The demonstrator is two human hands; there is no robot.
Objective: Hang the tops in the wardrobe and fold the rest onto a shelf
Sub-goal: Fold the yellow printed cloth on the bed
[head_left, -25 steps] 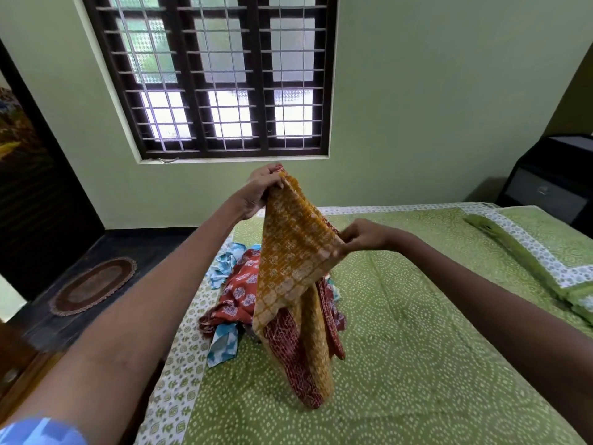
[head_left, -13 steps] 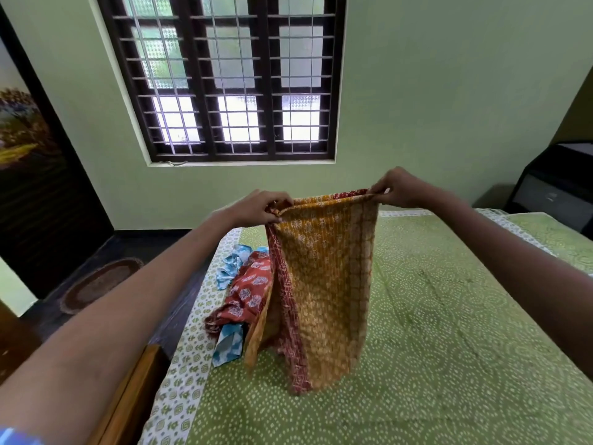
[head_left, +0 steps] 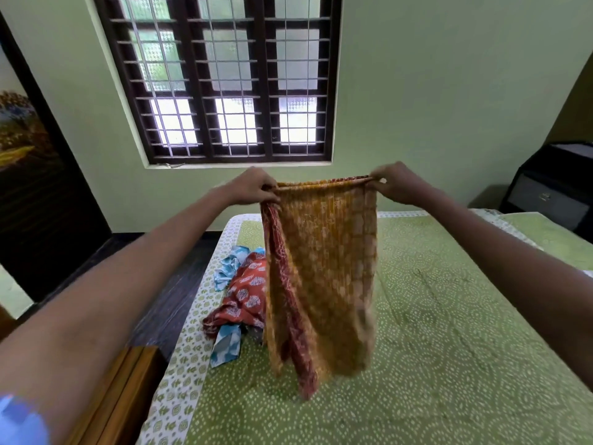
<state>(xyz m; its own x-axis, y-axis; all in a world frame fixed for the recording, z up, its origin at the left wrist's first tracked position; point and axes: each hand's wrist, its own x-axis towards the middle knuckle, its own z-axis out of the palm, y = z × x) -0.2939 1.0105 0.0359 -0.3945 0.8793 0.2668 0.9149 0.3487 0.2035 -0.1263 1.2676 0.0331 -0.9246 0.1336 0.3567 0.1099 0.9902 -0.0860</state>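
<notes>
A mustard-yellow printed garment [head_left: 324, 277] with a dark red border hangs stretched out in front of me above the bed. My left hand [head_left: 253, 187] pinches its top left corner and my right hand [head_left: 393, 180] pinches its top right corner, so the top edge runs taut between them. Its lower end brushes the green bedspread [head_left: 449, 332]. Behind it on the bed's left side lies a heap of clothes: an orange-red printed piece [head_left: 245, 297] and a light blue and white piece [head_left: 229, 268]. The garment hides part of the heap.
A wooden bed frame corner [head_left: 128, 390] juts out at the lower left beside dark floor [head_left: 167, 284]. A barred window [head_left: 224, 78] is in the green wall ahead. A dark cabinet [head_left: 552, 184] stands at the right, a dark door [head_left: 41, 200] at the left.
The garment went from bunched between my hands to spread wide. My right hand rose and moved right along the top edge; both hands now hold it level and slightly higher.
</notes>
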